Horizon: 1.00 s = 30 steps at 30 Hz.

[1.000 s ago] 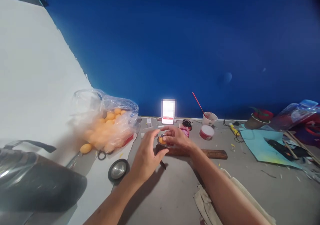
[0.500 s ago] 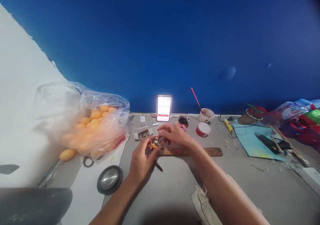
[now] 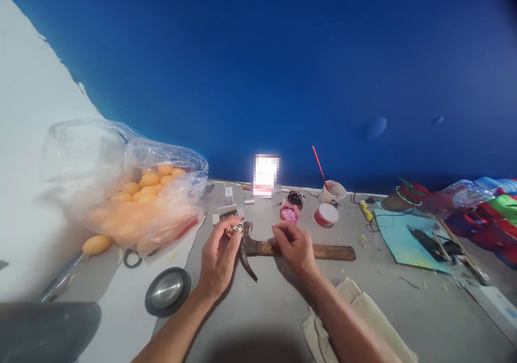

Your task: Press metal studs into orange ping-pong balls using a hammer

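Between the thumb and fingers of my left hand [image 3: 218, 255] is a small yellow ball [image 3: 234, 230] studded with shiny metal pieces that look like tacks; the fingers cover much of it. My right hand [image 3: 294, 247] is apart from the ball, its thumb and fingertips pinched together over the hammer handle. Whether a small piece sits in that pinch cannot be made out. Below it lies a claw hammer [image 3: 251, 247] with a wooden handle, its dark head beside my left fingers. Just behind my left hand is a small open box [image 3: 238, 212] of shiny metal pieces, partly hidden.
At left, a clear plastic bag [image 3: 133, 158] holds several yellow balls, near a round metal-centred disc [image 3: 167, 292]. A lit screen [image 3: 265, 175] stands at the wall. Right of it are a pink container [image 3: 290, 212], a cup [image 3: 333, 192] and a cloth [image 3: 371, 314].
My right hand has drawn away from the ball, right and toward me, over the hammer handle. My left hand has shifted slightly left with the ball, and the hammer head has come into view.
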Tool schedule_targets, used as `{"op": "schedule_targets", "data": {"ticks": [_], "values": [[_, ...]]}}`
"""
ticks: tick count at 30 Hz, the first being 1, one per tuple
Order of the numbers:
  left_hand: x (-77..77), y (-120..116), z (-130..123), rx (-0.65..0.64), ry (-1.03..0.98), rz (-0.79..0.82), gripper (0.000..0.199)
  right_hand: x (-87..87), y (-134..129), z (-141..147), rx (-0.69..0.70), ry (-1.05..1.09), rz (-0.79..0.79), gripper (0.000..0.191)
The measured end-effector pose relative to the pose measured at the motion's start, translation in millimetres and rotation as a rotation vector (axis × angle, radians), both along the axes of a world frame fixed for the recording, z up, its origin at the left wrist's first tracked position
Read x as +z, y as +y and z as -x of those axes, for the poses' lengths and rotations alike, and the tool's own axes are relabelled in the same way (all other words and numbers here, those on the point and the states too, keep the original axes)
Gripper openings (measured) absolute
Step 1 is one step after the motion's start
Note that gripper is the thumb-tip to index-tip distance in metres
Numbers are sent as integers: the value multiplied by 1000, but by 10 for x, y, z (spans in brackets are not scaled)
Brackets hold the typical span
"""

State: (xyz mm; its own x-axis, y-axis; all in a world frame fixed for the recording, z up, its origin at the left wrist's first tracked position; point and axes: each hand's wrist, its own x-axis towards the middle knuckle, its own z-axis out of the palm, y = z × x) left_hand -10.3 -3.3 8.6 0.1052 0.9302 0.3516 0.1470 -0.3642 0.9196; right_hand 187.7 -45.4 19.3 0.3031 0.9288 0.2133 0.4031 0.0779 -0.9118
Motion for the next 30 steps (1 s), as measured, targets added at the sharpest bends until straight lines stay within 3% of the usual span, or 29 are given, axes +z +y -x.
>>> {"op": "schedule_targets", "data": {"ticks": [4, 7, 11, 16, 19, 26, 30], "values": [[-18, 7, 16, 39, 42, 24, 30, -153, -15, 53, 243, -251, -44, 18], [-45, 4, 14, 9, 38, 22, 29, -172, -10, 61, 330, -337, -35, 18], [-30, -43, -15, -90, -46, 38, 24, -196, -28, 64, 253, -240, -129, 14], [72, -106, -99, -291, -339, 453, 44, -143, -51, 80, 269, -228, -211, 36], [89, -111, -120, -391, -458, 579, 51, -124, -48, 75, 291, -238, -259, 34], [21, -118, -95, -449, -506, 580, 43, -78, -51, 69, 328, -236, -251, 36], [76, -125, -110, -470, -472, 599, 45, -60, -62, 94, 329, -228, -245, 34]]}}
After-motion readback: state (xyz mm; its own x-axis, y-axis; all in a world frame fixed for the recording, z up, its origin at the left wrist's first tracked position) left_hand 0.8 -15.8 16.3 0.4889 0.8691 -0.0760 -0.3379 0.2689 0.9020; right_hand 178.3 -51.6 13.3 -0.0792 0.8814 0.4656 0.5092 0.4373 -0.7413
